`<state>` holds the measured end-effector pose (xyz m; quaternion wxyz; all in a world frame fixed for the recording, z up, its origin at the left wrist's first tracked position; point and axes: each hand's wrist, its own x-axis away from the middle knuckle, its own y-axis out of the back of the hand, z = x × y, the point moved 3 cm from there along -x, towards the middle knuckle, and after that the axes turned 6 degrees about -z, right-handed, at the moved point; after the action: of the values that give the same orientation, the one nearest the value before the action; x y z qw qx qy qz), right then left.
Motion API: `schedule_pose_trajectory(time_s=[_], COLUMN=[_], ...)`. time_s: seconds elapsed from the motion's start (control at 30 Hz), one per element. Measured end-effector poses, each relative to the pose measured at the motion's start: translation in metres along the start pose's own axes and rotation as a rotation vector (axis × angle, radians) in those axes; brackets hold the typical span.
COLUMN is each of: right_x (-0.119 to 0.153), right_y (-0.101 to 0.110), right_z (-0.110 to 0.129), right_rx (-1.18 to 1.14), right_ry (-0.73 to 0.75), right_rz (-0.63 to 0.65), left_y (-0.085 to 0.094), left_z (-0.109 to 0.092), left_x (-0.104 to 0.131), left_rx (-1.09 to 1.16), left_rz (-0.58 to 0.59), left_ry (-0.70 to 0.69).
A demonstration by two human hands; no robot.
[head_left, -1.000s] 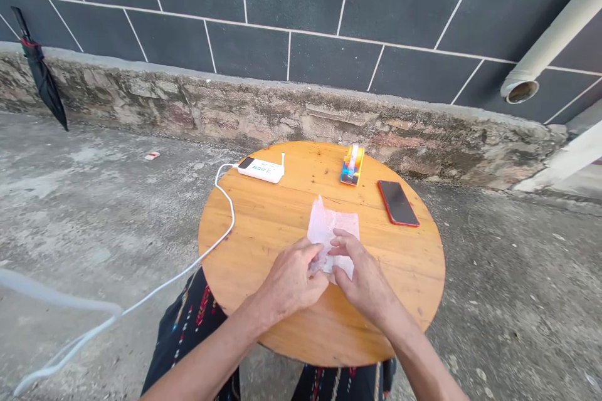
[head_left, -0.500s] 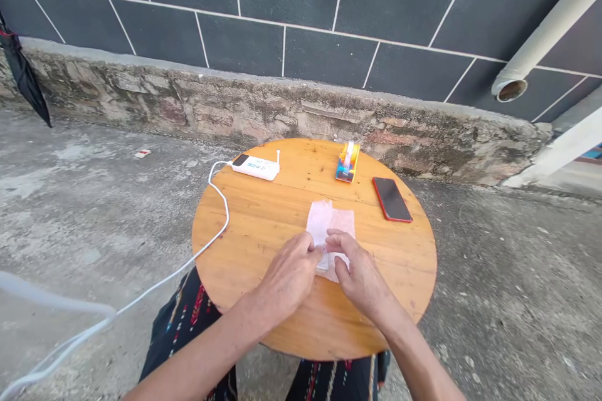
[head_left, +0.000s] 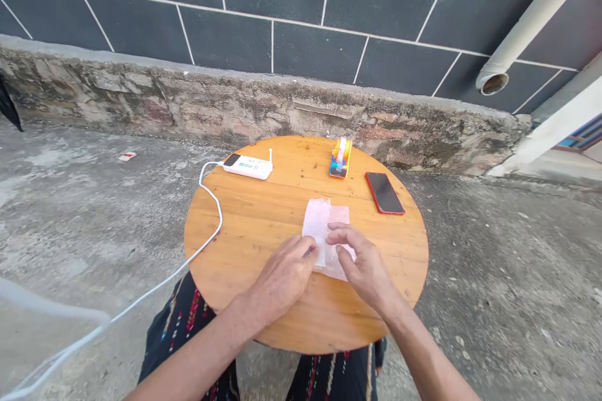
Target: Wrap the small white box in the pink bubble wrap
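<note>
A thin, pinkish-white sheet [head_left: 316, 218], partly doubled over, lies flat near the middle of the round wooden table [head_left: 244, 219]. My left hand [head_left: 286, 270] is at its left edge, fingers curled closed; a small dark bluish bit shows by the thumb, too little to name. Over the sheet's right part is my right hand [head_left: 361, 263], thumb and fingers apart, holding nothing. Whether its fingertips touch the sheet I cannot tell.
A tape dispenser [head_left: 340, 158] stands at the table's far side. Right of it lies a red-edged phone [head_left: 384, 193]. At the far left, a white device [head_left: 248, 166] trails a white cable [head_left: 220, 213] over the table edge. Behind is a stone ledge [head_left: 226, 106].
The view has shifted slightly, so the table sits a little further left. My left thumb and fingers have moved slightly off the sheet's middle toward its left edge. My right hand stays open.
</note>
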<state>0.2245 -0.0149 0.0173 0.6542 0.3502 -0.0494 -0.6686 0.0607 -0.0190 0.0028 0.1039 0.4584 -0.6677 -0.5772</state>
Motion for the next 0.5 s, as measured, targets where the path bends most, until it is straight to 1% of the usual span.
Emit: schedule_pose_trajectory(time_s=[0.07, 0.1, 0.13, 0.23, 0.33, 0.4, 0.5], right_x=[0.010, 0.017, 0.026, 0.052, 0.063, 0.061, 0.052], right_y=[0.017, 0.026, 0.032, 0.043, 0.041, 0.034, 0.023], right_z=[-0.011, -0.018, -0.026, -0.041, -0.043, -0.042, -0.039], right_rx=[-0.039, -0.056, -0.066, -0.024, -0.052, -0.087, -0.141], right_ry=[-0.086, -0.166, -0.266, -0.500, -0.629, -0.676, -0.699], right_rz=[-0.114, -0.146, -0.144, -0.022, 0.033, 0.086, 0.179], left_y=[0.000, -0.001, -0.001, -0.001, -0.001, 0.000, -0.001], left_z=[0.002, 0.002, 0.003, 0.004, 0.004, 0.005, 0.006], left_x=[-0.001, -0.001, -0.001, -0.002, -0.002, -0.003, -0.003], left_rx=[0.016, 0.026, 0.037, 0.068, 0.083, 0.080, 0.068], left_rz=[0.009, 0.010, 0.010, 0.005, 0.005, 0.008, -0.005], left_ry=[0.006, 0.009, 0.013, 0.013, 0.019, 0.022, 0.017])
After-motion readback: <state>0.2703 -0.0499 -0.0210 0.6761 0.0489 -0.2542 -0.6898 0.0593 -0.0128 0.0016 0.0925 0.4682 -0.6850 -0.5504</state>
